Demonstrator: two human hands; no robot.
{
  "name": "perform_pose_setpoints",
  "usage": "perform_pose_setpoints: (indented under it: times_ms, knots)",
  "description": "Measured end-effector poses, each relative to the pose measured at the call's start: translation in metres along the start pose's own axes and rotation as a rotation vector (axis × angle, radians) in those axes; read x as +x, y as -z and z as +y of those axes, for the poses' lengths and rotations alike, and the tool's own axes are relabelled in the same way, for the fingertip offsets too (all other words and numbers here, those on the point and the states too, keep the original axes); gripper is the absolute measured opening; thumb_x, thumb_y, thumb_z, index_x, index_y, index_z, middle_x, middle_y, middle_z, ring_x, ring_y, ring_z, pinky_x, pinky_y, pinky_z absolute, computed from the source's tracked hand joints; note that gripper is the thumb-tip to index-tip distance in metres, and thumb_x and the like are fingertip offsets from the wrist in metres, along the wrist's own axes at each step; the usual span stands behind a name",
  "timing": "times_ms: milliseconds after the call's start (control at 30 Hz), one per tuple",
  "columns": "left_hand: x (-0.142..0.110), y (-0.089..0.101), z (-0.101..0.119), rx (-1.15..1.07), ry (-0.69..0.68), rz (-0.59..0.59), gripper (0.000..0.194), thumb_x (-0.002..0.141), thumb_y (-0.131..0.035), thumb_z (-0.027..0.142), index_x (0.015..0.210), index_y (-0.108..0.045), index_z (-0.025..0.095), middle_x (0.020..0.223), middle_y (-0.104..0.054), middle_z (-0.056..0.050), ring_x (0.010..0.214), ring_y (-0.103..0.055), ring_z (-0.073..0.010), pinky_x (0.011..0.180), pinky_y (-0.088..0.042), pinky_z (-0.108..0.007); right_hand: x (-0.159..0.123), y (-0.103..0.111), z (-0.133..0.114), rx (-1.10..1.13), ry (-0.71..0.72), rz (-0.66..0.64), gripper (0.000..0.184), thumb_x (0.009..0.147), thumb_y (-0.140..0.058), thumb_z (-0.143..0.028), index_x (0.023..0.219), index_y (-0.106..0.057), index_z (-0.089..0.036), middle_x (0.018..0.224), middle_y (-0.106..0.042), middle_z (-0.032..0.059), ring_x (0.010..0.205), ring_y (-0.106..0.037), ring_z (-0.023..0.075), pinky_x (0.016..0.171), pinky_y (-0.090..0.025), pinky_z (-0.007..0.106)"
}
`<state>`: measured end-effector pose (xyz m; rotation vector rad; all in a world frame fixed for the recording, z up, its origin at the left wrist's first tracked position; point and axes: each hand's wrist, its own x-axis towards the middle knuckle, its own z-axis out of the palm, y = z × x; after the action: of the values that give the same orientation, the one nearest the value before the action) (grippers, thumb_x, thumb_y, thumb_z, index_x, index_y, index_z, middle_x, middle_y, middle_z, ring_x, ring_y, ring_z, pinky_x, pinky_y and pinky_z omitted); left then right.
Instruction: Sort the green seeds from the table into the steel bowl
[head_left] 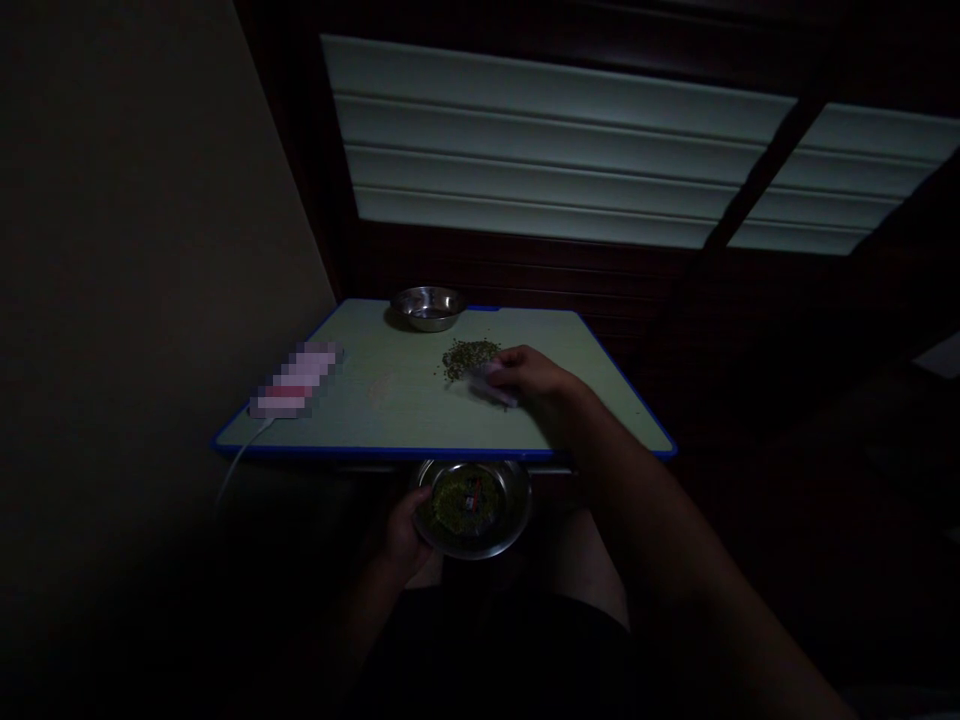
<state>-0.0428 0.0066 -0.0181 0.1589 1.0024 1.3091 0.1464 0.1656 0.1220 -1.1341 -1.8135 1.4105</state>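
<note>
My left hand [407,533] grips the left rim of a metal bowl [491,550] below the table's front edge. Inside lie small greenish grains or beans [450,505] and a small dark item with red and white marks [472,495], whose kind I cannot make out. Over the table, my right hand [525,370] is closed on a thin, pale pinkish, card-like piece [491,383], blurred at its left end. That piece is at the near side of a loose pile of small greenish-brown grains or beans [466,355] on the tabletop.
A second metal bowl [429,310] stands at the back of the pale, blue-edged table [390,425]. On the left lies a pixelated pinkish phone-like object [296,380] with a white cable [238,462] hanging over the edge. A wall borders the left side; slatted panels [525,150] rise behind.
</note>
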Motion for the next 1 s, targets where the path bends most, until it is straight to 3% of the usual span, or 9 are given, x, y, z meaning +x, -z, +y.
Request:
perform_pose_setpoints:
  times_ms: [133, 267, 600, 867, 1000]
  knots:
    - [0.002, 0.001, -0.001, -0.011, -0.013, 0.025, 0.013, 0.067, -0.065, 0.022, 0.075, -0.074, 0.015, 0.074, -0.077, -0.010, 0.082, -0.073, -0.0291, 0.082, -0.056, -0.040, 0.012, 0.013, 0.015, 0.033, 0.017, 0.427, 0.012, 0.063, -0.064, -0.024, 0.065, -0.053, -0.018, 0.052, -0.059, -0.0008, 0.043, -0.048, 0.0095, 0.041, -0.032, 0.020]
    - [0.000, 0.000, 0.001, 0.000, 0.011, 0.022, 0.013, 0.067, -0.065, 0.024, 0.074, -0.074, 0.016, 0.073, -0.077, -0.009, 0.083, -0.073, -0.0303, 0.082, -0.057, -0.041, 0.016, 0.020, 0.033, -0.033, 0.049, 0.604, 0.012, 0.060, -0.061, -0.024, 0.069, -0.057, -0.018, 0.056, -0.058, -0.0031, 0.048, -0.049, 0.0101, 0.048, -0.037, 0.021]
    - [-0.004, 0.000, 0.005, -0.009, -0.016, 0.045, 0.013, 0.066, -0.066, 0.023, 0.074, -0.073, 0.016, 0.071, -0.077, -0.007, 0.070, -0.072, -0.0238, 0.069, -0.058, -0.034, 0.014, 0.020, 0.040, -0.203, 0.076, 0.613, 0.010, 0.060, -0.057, -0.026, 0.064, -0.060, -0.017, 0.058, -0.057, -0.0020, 0.058, -0.050, 0.0121, 0.058, -0.040, 0.025]
    - [-0.004, -0.001, 0.004, -0.012, -0.002, 0.047, 0.013, 0.069, -0.064, 0.022, 0.075, -0.074, 0.015, 0.072, -0.077, -0.009, 0.071, -0.072, -0.0242, 0.069, -0.058, -0.034, 0.011, 0.017, 0.040, -0.174, 0.080, 0.511, 0.011, 0.059, -0.062, -0.026, 0.065, -0.060, -0.017, 0.058, -0.056, -0.0021, 0.054, -0.047, 0.0110, 0.055, -0.038, 0.025]
    - [-0.005, -0.002, 0.004, -0.021, 0.000, 0.039, 0.015, 0.071, -0.062, 0.022, 0.075, -0.074, 0.015, 0.073, -0.077, -0.009, 0.073, -0.073, -0.0247, 0.072, -0.058, -0.034, 0.011, 0.017, 0.039, -0.186, 0.078, 0.542, 0.011, 0.061, -0.060, -0.026, 0.065, -0.060, -0.017, 0.059, -0.058, -0.0015, 0.055, -0.048, 0.0112, 0.056, -0.039, 0.025]
